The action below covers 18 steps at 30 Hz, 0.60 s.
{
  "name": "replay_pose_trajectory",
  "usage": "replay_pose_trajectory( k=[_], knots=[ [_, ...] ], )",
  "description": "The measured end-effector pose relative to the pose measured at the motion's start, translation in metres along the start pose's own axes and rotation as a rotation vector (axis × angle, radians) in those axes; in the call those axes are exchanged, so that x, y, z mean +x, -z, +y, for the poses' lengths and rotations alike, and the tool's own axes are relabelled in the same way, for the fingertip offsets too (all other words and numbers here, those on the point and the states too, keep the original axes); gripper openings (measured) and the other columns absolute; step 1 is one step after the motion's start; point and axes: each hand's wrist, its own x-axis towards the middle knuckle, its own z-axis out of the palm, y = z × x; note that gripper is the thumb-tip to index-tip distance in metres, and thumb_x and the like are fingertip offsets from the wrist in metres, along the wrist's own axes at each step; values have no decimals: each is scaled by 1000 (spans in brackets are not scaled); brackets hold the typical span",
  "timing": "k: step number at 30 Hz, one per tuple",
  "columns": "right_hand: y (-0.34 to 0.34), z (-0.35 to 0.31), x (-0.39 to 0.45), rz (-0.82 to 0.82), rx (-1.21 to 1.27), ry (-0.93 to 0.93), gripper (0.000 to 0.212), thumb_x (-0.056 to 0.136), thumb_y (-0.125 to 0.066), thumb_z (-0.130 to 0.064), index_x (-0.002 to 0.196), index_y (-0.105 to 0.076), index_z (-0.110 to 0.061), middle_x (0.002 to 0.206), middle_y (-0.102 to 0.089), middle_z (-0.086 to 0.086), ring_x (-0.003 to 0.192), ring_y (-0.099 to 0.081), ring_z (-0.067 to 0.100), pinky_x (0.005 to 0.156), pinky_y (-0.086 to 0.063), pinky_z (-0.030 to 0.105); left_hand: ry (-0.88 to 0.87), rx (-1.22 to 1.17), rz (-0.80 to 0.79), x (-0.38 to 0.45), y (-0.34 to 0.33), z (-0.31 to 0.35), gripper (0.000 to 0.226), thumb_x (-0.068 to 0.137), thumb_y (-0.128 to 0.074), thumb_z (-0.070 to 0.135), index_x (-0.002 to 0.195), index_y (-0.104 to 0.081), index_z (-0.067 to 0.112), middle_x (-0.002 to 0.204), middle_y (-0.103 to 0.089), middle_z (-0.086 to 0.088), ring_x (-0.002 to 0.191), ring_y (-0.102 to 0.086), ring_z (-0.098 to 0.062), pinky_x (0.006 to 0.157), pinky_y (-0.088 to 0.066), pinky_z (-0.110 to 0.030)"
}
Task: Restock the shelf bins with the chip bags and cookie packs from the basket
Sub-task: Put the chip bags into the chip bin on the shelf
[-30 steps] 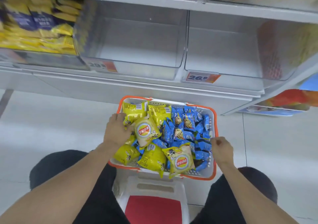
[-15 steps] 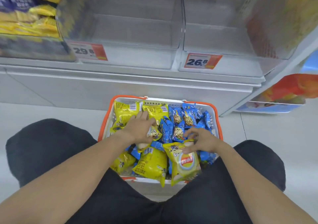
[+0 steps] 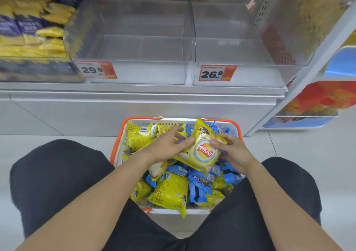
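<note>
yellow chip bag (image 3: 204, 151) lifts just above the orange-rimmed basket (image 3: 120, 144) at lower centre, right hand (image 3: 234, 153) pinching its edge, left hand (image 3: 166, 146) loosely curled against it. picking step; next likely a reach up to the empty clear bin (image 3: 134, 73).

Pale tiled floor (image 3: 57, 144), white metal shelving (image 3: 134, 96) — bright, even light
</note>
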Motion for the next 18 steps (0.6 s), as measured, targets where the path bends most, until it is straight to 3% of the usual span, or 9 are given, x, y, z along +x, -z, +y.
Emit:
replay_pose_trajectory(
  k=[3, 6, 9, 11, 13, 15, 18],
  knots=[
    [-14, -20, -11, 0, 100, 93, 42, 74, -79, -23, 111, -67, -6, 107, -73, 15, 94, -70, 29, 76, -57, 38, -34, -16, -51, -6, -3, 27, 64, 84, -66, 59, 136, -43, 28, 109, -59, 15, 96, -62, -1, 78, -52, -20],
    [-21, -44, -22, -11, 104, 178, 33, 74, -77, -30, 101, -71, -11, 98, -75, 11, 87, -71, 27, 75, -58, 41, -67, -155, 8, -11, 5, 38, 53, 85, -73, 47, 128, -52, 26, 109, -69, 3, 97, -70, -11, 84, -58, -30],
    [-25, -68, -28, -65, -107, 213, 56, 65, -83, -37, 110, -68, -8, 108, -71, 13, 93, -68, 28, 83, -57, 48, -84, -167, -37, -21, 35, 39, 47, 81, -79, 39, 122, -58, 27, 109, -72, 0, 98, -71, -14, 85, -59, -34],
    [-31, -87, -31, -128, -272, 258, 60, 65, -86, -30, 118, -65, -12, 115, -68, 12, 102, -68, 28, 89, -57, 46, -122, -71, -93, -30, 60, 43, 44, 80, -80, 35, 120, -62, 28, 108, -72, 9, 105, -67, -10, 84, -57, -24],
    [-42, -110, -35, -210, -415, 320, 65, 66, -87, -23, 125, -61, -20, 118, -67, 9, 106, -67, 25, 92, -57, 40, -110, 56, -153, -35, 83, 50, 47, 78, -82, 38, 120, -63, 31, 110, -70, 8, 109, -64, -9, 84, -58, -26],
    [-59, -133, -37, -289, -539, 371, 70, 69, -88, -16, 131, -56, -26, 120, -64, 5, 105, -67, 21, 92, -56, 35, -83, 151, -234, -39, 101, 60, 53, 75, -83, 41, 123, -62, 31, 110, -71, -3, 98, -70, -16, 73, -61, -35],
    [-83, -153, -31, -344, -758, 432, 66, 70, -89, -18, 128, -59, -26, 116, -64, 0, 96, -69, 17, 86, -56, 25, -83, 246, -224, -40, 124, 72, 62, 71, -85, 44, 126, -59, 30, 104, -72, -4, 82, -72, -21, 62, -58, -33]
  ],
)
